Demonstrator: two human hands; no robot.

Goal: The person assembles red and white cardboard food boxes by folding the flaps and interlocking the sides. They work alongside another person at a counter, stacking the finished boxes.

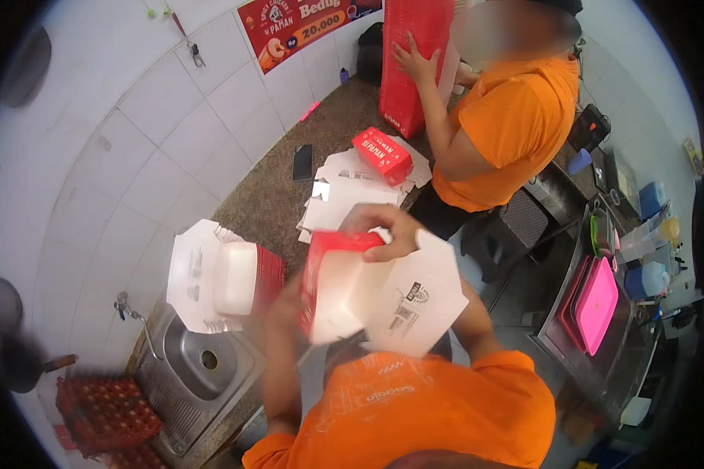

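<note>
A red and white cardboard food box (344,293), with its white lid flap (418,301) spread open to the right, is held up before my chest. My right hand (391,230) is closed over its far rim, thumb inside. Along the box's left side, my left hand (289,301) grips the wall; its fingers are partly hidden and blurred. Left of it on the counter stand nested open boxes (238,277), their white flaps turned to the wall. Beyond my hands lie flat white box blanks (348,187), with a closed red box (383,156) on top.
A co-worker in orange (516,129) stands at the far right of the counter, holding a tall red stack (414,66). A phone (303,162) lies near the wall. A sink (199,352) and egg trays (105,414) are at left, pink trays (594,305) at right.
</note>
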